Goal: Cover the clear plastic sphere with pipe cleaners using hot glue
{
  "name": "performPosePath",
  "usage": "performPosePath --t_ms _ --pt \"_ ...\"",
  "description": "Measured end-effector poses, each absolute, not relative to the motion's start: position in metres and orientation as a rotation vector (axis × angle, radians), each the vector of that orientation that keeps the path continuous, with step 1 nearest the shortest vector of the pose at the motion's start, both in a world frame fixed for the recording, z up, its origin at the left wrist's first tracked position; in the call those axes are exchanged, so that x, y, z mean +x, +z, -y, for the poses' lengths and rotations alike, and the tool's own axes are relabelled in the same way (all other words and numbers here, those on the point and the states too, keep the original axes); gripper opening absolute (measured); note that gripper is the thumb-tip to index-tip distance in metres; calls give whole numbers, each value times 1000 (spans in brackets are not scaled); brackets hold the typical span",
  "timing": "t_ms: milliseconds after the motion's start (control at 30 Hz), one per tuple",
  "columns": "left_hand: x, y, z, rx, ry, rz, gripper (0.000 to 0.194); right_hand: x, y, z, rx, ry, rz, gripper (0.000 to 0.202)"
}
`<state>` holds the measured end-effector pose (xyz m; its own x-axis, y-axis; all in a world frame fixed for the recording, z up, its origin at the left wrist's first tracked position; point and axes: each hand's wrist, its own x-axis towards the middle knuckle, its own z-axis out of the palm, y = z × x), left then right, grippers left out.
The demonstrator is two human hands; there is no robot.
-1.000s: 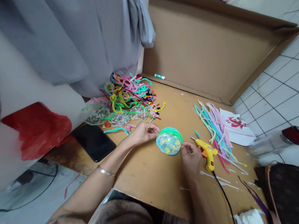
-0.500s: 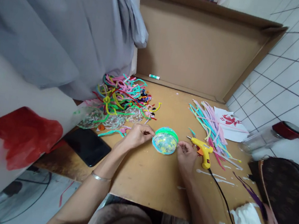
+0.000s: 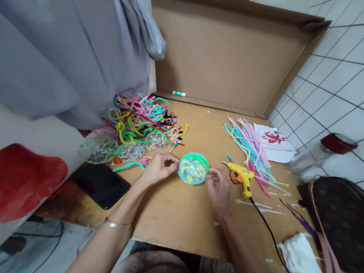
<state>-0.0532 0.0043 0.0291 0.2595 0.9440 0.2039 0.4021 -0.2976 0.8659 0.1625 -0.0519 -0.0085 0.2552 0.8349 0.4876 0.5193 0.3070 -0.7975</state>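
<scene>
While a table (image 3: 169, 225) spreads below, fuzzy sticks (image 3: 137, 116) lie heaped at ten o'clock; the left hand (image 3: 161, 169) pinches at nine o'clock, the right hand (image 3: 219, 189) at three; a glue gun (image 3: 243, 176) lies farther that way; pinched by its edges at the centre is a green-banded round piece (image 3: 193, 171).

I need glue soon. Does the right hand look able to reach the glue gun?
Probably yes: the yellow glue gun lies just right of the right hand with nothing visible in between, though that hand would have to leave the round piece.
</scene>
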Motion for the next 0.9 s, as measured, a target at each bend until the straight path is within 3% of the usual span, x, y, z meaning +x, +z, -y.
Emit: performPosePath --t_ms 367,733,900 --pt "-53 24 7 1756 1050 -1274 35 148 -14 61 -1338 245 1491 41" --pt "-52 24 10 1781 1081 -1377 57 149 -15 66 -1216 90 1617 38" --pt "-47 23 12 1805 1086 -1496 53 150 -14 67 -1192 40 1663 37"
